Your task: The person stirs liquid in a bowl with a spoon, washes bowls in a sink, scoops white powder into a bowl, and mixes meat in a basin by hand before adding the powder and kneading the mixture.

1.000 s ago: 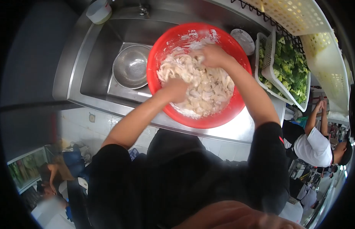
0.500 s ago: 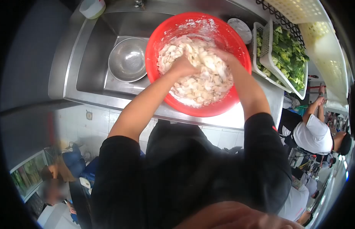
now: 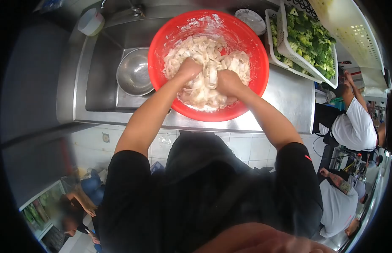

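A large red plastic basin [image 3: 263, 63] holds a heap of pale, wet slices [image 3: 198, 46] coated in white paste, perhaps meat; their exact kind I cannot tell. My left hand [image 3: 190, 70] is in the heap left of centre, fingers curled down into the slices. To its right, my right hand [image 3: 230, 82] is closed like a fist on more of them, with pale strips showing between the two hands. The fingertips of both are hidden. White powdery smears cling to the basin's far inner wall.
Left of the basin, a metal bowl [image 3: 135, 72] sits in the steel sink [image 3: 99, 80]. White baskets of broccoli [image 3: 307, 40] stand at right, near a round white-lidded container [image 3: 251, 20]. A translucent tub [image 3: 91, 22] is at the sink's far corner. Other people stand on both sides.
My hands have drawn nearer each other and closed on the slices; the right one has come toward me and left. A gap has opened in the heap. The whole view has shifted slightly.
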The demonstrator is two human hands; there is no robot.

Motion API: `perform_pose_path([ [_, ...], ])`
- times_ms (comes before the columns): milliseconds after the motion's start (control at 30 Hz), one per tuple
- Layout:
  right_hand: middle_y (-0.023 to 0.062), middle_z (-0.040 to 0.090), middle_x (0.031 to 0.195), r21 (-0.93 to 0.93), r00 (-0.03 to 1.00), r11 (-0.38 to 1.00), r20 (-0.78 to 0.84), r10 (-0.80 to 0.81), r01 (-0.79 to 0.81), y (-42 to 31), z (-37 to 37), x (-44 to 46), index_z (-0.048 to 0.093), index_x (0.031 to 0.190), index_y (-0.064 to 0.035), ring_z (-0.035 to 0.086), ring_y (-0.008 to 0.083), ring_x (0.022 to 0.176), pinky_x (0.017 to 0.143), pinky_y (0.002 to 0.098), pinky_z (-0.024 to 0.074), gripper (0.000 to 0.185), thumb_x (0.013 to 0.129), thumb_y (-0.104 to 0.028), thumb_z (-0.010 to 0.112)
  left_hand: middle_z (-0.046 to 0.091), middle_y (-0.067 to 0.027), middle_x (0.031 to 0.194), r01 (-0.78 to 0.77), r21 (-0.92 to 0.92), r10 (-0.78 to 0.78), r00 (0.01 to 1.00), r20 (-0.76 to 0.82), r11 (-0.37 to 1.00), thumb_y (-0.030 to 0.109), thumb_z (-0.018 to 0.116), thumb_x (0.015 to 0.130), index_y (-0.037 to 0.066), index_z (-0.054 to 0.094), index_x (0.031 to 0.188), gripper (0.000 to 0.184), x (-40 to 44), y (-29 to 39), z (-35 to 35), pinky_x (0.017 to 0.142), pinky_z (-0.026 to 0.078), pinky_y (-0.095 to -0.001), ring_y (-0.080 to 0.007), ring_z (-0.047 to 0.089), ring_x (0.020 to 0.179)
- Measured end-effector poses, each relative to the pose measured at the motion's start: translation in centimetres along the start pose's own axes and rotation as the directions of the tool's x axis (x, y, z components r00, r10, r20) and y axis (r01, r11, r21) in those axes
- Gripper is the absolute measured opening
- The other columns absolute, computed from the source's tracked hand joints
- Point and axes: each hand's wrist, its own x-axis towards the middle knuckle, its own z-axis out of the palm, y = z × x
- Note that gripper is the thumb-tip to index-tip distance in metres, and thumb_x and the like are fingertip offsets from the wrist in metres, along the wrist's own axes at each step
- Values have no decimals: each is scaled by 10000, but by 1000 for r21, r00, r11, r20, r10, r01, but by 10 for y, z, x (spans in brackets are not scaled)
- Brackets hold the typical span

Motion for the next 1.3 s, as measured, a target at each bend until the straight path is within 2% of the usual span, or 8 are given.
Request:
perform_pose_path([
  [333, 181, 662, 1090, 395, 944, 881, -297, -146, 261, 79, -52, -11, 646, 1149, -64, 676, 298, 897, 770, 390, 534, 506, 677, -212, 755, 645, -247, 1122, -168, 478, 164, 985, 52, 862, 475, 696, 732, -31, 641, 1128, 645, -15, 50, -82, 890, 506, -386, -360, 626, 1066],
  [433, 129, 665, 1009, 803, 947, 548, 60, 316, -234, 84, -39, 9, 357, 1428, -117, 661, 269, 910, 736, 377, 553, 815, 738, -242, 771, 554, -246, 1290, -156, 276, 168, 985, -22, 948, 587, 781, 568, 5, 331, 1444, 1144, 53, -1, -59, 992, 442, -336, -332, 543, 1207],
  [567, 145, 592, 1155, 348, 803, 921, -492, 337, -174, 96, 11, 106, 348, 1423, -99, 605, 271, 1053, 842, 386, 529, 800, 756, -254, 762, 501, -207, 1373, -57, 175, 75, 992, -97, 983, 566, 790, 606, -18, 382, 1415, 1077, 75, 31, -49, 1062, 373, -313, -298, 467, 1295],
  [667, 137, 483, 1344, 928, 969, -279, -244, 44, 247, 76, -5, 141, 413, 1373, -70, 531, 269, 1172, 945, 380, 481, 664, 811, -239, 722, 525, -164, 1360, -221, -430, 256, 966, 25, 876, 487, 786, 668, 11, 459, 1380, 916, 116, 34, -33, 1051, 382, -331, -261, 489, 1267],
  [767, 151, 566, 1249, 942, 988, -333, -85, -128, 38, 72, -32, 141, 478, 1309, -26, 619, 259, 1020, 852, 380, 533, 531, 846, -185, 683, 577, -125, 1298, 25, -668, 205, 943, 263, 744, 394, 781, 716, 53, 563, 1303, 713, 98, 58, -56, 982, 434, -330, -227, 571, 1148],
  [967, 164, 635, 1172, 934, 924, -85, -357, -136, 348, 56, -70, 41, 539, 1239, 35, 632, 220, 1048, 893, 365, 528, 453, 820, -69, 679, 694, -111, 1048, -339, -379, 482, 781, 397, 861, 146, 766, 711, -36, 600, 1198, 546, 13, 87, -105, 885, 507, -302, -168, 656, 949],
  [1100, 247, 645, 1095, 483, 956, 827, -84, -282, 287, 50, -50, 1, 562, 1235, 4, 633, 328, 1031, 904, 389, 484, 552, 703, -104, 660, 666, -184, 1103, -546, -27, 519, 780, 349, 838, 181, 714, 686, 61, 539, 1284, 635, -25, 44, -60, 913, 482, -359, -296, 641, 1015],
  [1300, 268, 632, 1106, 281, 888, 854, 15, -459, 437, 51, 13, 84, 552, 1254, 1, 629, 362, 1019, 896, 381, 486, 533, 754, -176, 610, 619, -271, 1133, -366, 279, 328, 929, 173, 888, 199, 637, 748, 93, 533, 1300, 572, 18, 19, -11, 930, 474, -432, -391, 600, 1073],
])
